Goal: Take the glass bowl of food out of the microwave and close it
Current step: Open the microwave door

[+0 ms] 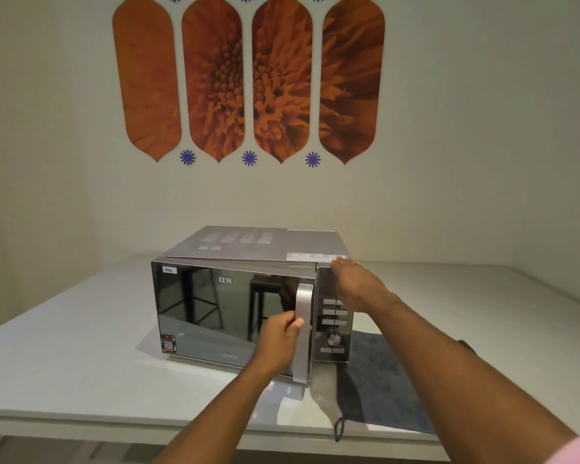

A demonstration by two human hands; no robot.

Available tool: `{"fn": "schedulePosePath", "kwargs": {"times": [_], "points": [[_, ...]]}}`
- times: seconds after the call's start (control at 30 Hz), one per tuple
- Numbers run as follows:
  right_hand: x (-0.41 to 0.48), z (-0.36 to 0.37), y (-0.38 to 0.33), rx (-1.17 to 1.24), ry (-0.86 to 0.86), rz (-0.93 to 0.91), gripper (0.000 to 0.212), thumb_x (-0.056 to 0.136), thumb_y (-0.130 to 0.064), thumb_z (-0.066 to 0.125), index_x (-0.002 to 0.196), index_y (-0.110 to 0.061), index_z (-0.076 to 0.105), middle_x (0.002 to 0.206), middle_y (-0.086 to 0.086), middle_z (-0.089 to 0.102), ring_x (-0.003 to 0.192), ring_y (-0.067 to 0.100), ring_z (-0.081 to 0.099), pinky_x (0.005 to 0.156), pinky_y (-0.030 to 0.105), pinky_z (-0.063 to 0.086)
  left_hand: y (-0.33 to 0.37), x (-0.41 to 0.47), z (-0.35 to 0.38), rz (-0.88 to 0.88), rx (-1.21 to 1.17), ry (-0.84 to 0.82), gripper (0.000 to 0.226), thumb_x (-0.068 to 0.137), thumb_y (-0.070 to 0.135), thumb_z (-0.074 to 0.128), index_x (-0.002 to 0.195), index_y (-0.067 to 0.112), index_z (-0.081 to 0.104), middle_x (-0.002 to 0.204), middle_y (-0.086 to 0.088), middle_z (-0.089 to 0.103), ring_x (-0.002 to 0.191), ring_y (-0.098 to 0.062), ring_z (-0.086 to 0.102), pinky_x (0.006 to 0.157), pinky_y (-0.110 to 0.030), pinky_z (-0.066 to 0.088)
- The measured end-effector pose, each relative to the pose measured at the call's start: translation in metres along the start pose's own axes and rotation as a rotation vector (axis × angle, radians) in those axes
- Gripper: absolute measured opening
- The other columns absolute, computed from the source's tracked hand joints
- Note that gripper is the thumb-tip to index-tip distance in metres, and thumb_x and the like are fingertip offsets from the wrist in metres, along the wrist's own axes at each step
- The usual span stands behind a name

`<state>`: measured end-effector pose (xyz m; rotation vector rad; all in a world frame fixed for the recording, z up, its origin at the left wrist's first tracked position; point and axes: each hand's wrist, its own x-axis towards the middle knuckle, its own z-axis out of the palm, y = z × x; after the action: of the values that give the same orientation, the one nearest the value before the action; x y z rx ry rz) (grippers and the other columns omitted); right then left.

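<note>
A silver microwave (248, 244) with a dark mirrored door (215, 313) stands on a white table (64, 356). The door is slightly ajar at its right edge. My left hand (280, 339) grips the vertical silver door handle (302, 356) near its middle. My right hand (355, 283) rests flat on the microwave's top right front corner, above the control panel (334, 333). The glass bowl of food is hidden; the door only reflects the room.
A dark grey cloth (382, 390) with a loop lies on the table right of the microwave. The table's front edge runs below my forearms. A wall with orange flower panels (248, 78) rises behind.
</note>
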<state>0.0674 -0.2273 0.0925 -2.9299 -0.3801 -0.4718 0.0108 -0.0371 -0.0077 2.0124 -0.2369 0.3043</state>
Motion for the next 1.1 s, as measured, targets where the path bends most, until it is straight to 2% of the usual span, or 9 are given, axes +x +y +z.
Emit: {"fn": "schedulePosePath", "kwargs": {"times": [0.1,0.13,0.27,0.37,0.5,0.67,0.8,0.93,1.1], "points": [[-0.002,-0.001,-0.001,0.003,-0.005,0.0,0.05,0.097,-0.01,0.05,0.146,-0.002,0.047,0.151,0.019,0.051,0.139,0.036,0.048,0.116,0.044,0.039,0.0,-0.021,-0.03,0.103,0.086,-0.019,0.025,0.101,0.032,0.061,0.082,0.027,0.077,0.078,0.012,0.078,0.076,-0.008,0.073,0.07,-0.035,0.061],[-0.002,-0.001,-0.001,0.003,-0.008,0.003,0.049,0.097,-0.012,0.051,0.145,-0.003,0.048,0.149,0.018,0.052,0.136,0.036,0.05,0.114,0.045,0.041,0.001,-0.025,-0.043,0.142,0.104,0.03,0.026,0.098,0.031,0.063,0.077,0.028,0.077,0.072,0.013,0.077,0.071,-0.007,0.072,0.067,-0.032,0.06],[-0.001,0.0,-0.001,0.004,0.007,0.008,0.045,0.097,-0.012,0.054,0.141,-0.006,0.05,0.142,0.016,0.056,0.128,0.034,0.054,0.109,0.044,0.047,0.014,-0.021,-0.102,0.307,0.139,0.423,0.031,0.091,0.023,0.056,0.062,0.017,0.068,0.055,-0.001,0.063,0.052,-0.021,0.06,0.051,-0.044,0.057],[-0.001,0.003,-0.002,0.031,0.028,0.016,0.042,0.098,-0.015,0.055,0.138,-0.006,0.052,0.138,0.015,0.057,0.124,0.033,0.055,0.106,0.044,0.047,0.038,-0.007,-0.134,0.339,0.316,0.559,0.027,0.095,0.031,0.055,0.074,0.019,0.069,0.07,0.001,0.068,0.066,-0.02,0.063,0.06,-0.039,0.058],[-0.003,0.004,-0.003,0.054,0.046,0.027,0.043,0.099,-0.021,0.057,0.139,-0.007,0.051,0.138,0.015,0.058,0.124,0.033,0.056,0.103,0.044,0.048,0.056,0.005,-0.152,0.259,0.623,0.47,0.035,0.098,0.043,0.053,0.096,0.02,0.079,0.099,-0.001,0.078,0.086,-0.02,0.068,0.089,-0.047,0.06],[-0.005,0.005,-0.005,0.057,0.058,0.02,0.044,0.099,-0.021,0.054,0.14,-0.007,0.051,0.141,0.014,0.056,0.127,0.033,0.054,0.109,0.045,0.047,0.062,0.004,-0.16,0.082,1.0,0.275,0.065,0.101,0.066,0.036,0.079,0.023,0.08,0.079,0.0,0.076,0.079,-0.017,0.066,0.107,-0.051,0.046],[-0.007,0.006,-0.005,0.062,0.07,0.013,0.044,0.099,-0.021,0.053,0.14,-0.007,0.05,0.141,0.015,0.057,0.128,0.032,0.054,0.11,0.045,0.045,0.065,-0.002,-0.167,0.066,1.053,0.284,0.077,0.102,0.068,0.022,0.064,0.023,0.072,0.075,-0.002,0.073,0.083,-0.019,0.065,0.114,-0.053,0.039],[-0.009,0.006,-0.005,0.068,0.07,0.004,0.046,0.097,-0.022,0.052,0.14,-0.006,0.05,0.141,0.016,0.056,0.128,0.033,0.054,0.109,0.046,0.046,0.07,-0.01,-0.174,0.036,1.126,0.244,0.086,0.101,0.071,0.013,0.051,0.022,0.063,0.068,-0.001,0.068,0.08,-0.019,0.064,0.112,-0.052,0.034],[-0.011,0.006,-0.005,0.064,0.075,-0.006,0.048,0.096,-0.024,0.053,0.14,-0.006,0.05,0.141,0.015,0.056,0.126,0.033,0.054,0.107,0.045,0.048,0.073,-0.016,-0.181,-0.02,1.204,0.214,0.089,0.095,0.078,0.006,0.054,0.017,0.055,0.06,0.0,0.058,0.069,-0.017,0.057,0.111,-0.056,0.034]]}}
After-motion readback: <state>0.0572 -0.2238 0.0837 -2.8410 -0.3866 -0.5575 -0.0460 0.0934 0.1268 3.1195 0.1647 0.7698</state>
